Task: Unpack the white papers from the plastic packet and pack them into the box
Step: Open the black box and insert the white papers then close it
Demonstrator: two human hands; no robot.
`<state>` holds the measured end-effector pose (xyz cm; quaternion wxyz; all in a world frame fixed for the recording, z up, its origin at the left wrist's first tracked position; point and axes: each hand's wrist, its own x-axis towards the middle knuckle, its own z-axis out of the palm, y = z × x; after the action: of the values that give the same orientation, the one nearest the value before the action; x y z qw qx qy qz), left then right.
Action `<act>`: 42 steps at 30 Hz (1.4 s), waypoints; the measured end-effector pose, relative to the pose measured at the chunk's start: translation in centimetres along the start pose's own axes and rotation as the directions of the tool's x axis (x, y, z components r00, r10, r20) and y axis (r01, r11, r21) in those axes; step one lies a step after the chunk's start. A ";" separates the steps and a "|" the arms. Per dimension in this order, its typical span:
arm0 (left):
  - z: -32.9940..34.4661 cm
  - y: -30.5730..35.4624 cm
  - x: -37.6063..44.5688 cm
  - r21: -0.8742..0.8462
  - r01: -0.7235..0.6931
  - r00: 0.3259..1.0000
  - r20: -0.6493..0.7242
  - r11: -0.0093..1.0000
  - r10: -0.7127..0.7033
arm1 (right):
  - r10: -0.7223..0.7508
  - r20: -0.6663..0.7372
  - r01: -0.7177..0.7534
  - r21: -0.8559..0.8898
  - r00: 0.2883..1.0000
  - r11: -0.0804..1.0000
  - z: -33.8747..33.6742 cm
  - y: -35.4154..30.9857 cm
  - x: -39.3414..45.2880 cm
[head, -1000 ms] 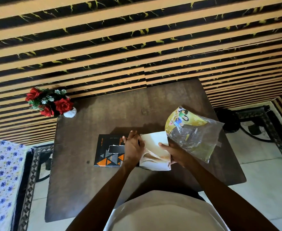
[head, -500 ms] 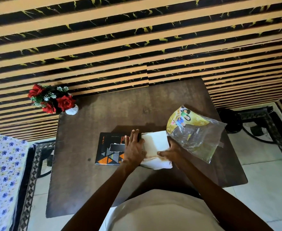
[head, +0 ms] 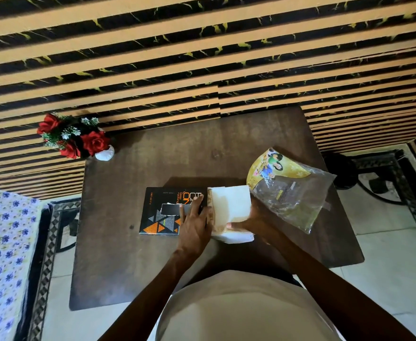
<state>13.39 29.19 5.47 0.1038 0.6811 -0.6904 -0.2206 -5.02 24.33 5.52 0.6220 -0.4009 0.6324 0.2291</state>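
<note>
- left hand: fingers straight and together, laid flat; fingertips on the black book, palm edge against the left side of the white book; grips nothing, just presses
- right hand: at 3 to 4 o'clock of the white book; thumb lies on the top page near the lower edge, fingers curled round the right edge, so clamped on the book; hand slightly blurred
- white book: near table centre, a bit toward 3 o'clock; lies flat, plain white page up, tan patterned strip along its left edge; loose page edges show at its 6 o'clock side
- black book: touching the white book at its 9 o'clock; flat, closed, orange and grey triangles on the cover, small dark rectangle on it just beside the left fingers
- plastic bag: at 2 to 3 o'clock of the white book, clear and crumpled with a yellow printed top; its near corner overlaps the right hand's far side; contents too unclear to tell
- table: dark brown, far edge against the striped wall
- red flowers in a small white vase: table corner at 10 o'clock, well apart from the books
- floral cloth: off the table at 9 o'clock
- white shirt: at 6 o'clock, bottom of view
</note>
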 end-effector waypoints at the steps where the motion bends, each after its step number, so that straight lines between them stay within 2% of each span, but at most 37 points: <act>1: -0.3 -0.3 -0.1 -0.037 -0.007 0.998 -0.067 0.999 0.005 | 0.090 -0.051 -0.094 -0.101 0.995 0.990 0.0 -0.7 -2.1; 2: -0.8 -0.7 -0.3 -0.053 0.000 0.991 -0.132 0.999 -0.007 | -0.149 -0.235 0.162 0.040 0.961 0.986 0.1 -0.4 -1.5; 3: -1.1 -1.4 -0.5 -0.060 0.029 0.980 -0.194 0.998 -0.040 | -0.209 -0.386 0.220 -0.015 0.898 0.975 0.0 -1.0 -1.1; 4: -1.5 -2.4 -0.7 -0.073 0.090 0.961 -0.257 0.993 -0.106 | -0.273 -0.484 0.313 0.002 0.832 0.950 -0.5 -0.8 -1.7; 5: -2.1 -3.6 -0.7 -0.106 0.181 0.929 -0.307 0.978 -0.206 | -0.368 -0.472 0.393 -0.051 0.801 0.918 -0.9 0.6 -1.6; 7: -3.0 -6.1 -0.9 -0.244 0.408 0.823 -0.319 0.880 -0.470 | -0.386 -0.414 0.386 -0.086 0.824 0.918 -0.2 -0.1 -0.6; 9: -3.4 -8.6 -1.0 -0.436 0.555 0.727 -0.160 0.708 -0.668 | -0.414 -0.401 0.425 -0.067 0.817 0.903 0.5 -0.3 0.4; 10: -3.5 -9.5 -1.0 -0.550 0.546 0.723 -0.072 0.632 -0.687 | -0.421 -0.443 0.464 -0.012 0.792 0.886 1.0 -0.4 0.4; 12: -3.2 -11.1 -1.4 -0.718 0.486 0.739 0.033 0.498 -0.673 | -0.428 -0.523 0.533 0.059 0.737 0.844 1.5 -0.5 1.0; 14: -2.3 -12.2 -1.5 -0.763 0.453 0.766 0.070 0.460 -0.639 | -0.426 -0.575 0.564 0.076 0.698 0.822 2.1 -1.1 1.2; 16: -2.6 -11.8 -1.3 -0.778 0.430 0.781 0.067 0.457 -0.622 | -0.424 -0.569 0.601 0.161 0.705 0.783 2.8 -1.8 1.4; 18: -2.8 -11.4 -1.3 -0.789 0.410 0.789 0.055 0.457 -0.612 | -0.367 -0.548 0.597 0.329 0.752 0.732 2.8 -1.6 2.3; 20: -2.9 -11.4 -1.4 -0.798 0.399 0.794 0.054 0.452 -0.605 | -0.293 -0.474 0.536 0.538 0.830 0.651 2.5 -1.0 3.2; 22: -2.9 -11.5 -1.2 -0.802 0.392 0.805 0.062 0.451 -0.590 | -0.279 -0.336 0.436 0.683 0.900 0.586 2.0 -0.2 3.7; 24: -3.0 -11.2 -1.2 -0.803 0.390 0.807 0.063 0.451 -0.587 | -0.319 -0.200 0.350 0.768 0.927 0.536 1.5 0.1 3.2; 26: -3.1 -10.8 -1.2 -0.810 0.386 0.804 0.061 0.441 -0.592 | -0.377 -0.138 0.336 0.775 0.916 0.534 1.0 0.2 2.9; 29: -3.1 -10.6 -1.3 -0.814 0.371 0.807 0.045 0.447 -0.589 | -0.378 -0.130 0.344 0.738 0.917 0.580 1.0 -0.4 2.6; 33: -3.0 -11.0 -1.3 -0.811 0.377 0.806 0.049 0.447 -0.589 | -0.489 -0.232 0.492 0.704 0.841 0.512 2.1 -1.2 2.8; 36: -2.9 -11.3 -1.3 -0.805 0.388 0.801 0.055 0.448 -0.596 | -0.530 -0.278 0.549 0.695 0.801 0.464 3.1 -2.2 3.2; 38: -2.9 -11.3 -1.2 -0.806 0.389 0.799 0.055 0.445 -0.599 | -0.461 -0.251 0.467 0.764 0.851 0.446 3.0 -2.5 3.2; 40: -2.9 -11.2 -1.1 -0.810 0.384 0.798 0.049 0.443 -0.601 | -0.465 -0.132 0.345 0.844 0.876 0.410 2.3 -2.0 3.1; 42: -2.8 -11.2 -1.1 -0.819 0.377 0.798 0.050 0.434 -0.600 | -0.457 -0.072 0.307 0.831 0.886 0.464 1.9 -1.4 3.7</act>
<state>24.73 30.11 3.08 0.4124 0.7532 -0.2681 -0.4368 -2.44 24.22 1.95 0.8191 -0.1749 0.5057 -0.2070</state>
